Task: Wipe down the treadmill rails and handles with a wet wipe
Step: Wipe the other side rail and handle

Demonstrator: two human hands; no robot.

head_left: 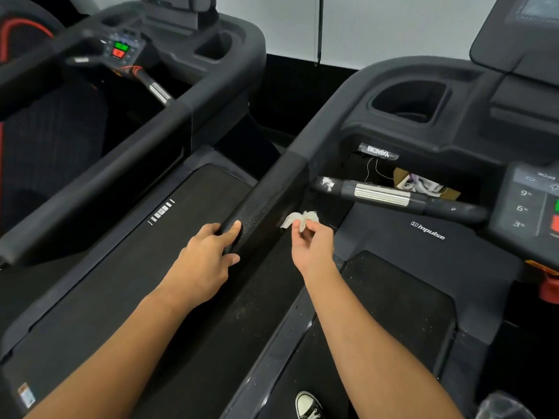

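A crumpled white wet wipe (298, 218) is pinched between the fingertips of my right hand (311, 246), just to the right of the black padded left rail (272, 192) of the treadmill I stand on. The rail's near end looks wet and shiny. My left hand (208, 255) rests on that near end with its fingers touching the padding. Further right runs a short black handle with a silver sensor grip (381, 195), with a white smear near its left tip.
A second treadmill stands to the left, its rail (99, 182) parallel to mine. The console (526, 201) with number keys is at the right and a cup holder (408, 101) behind it. The belt (387, 313) and my shoe (308, 406) are below.
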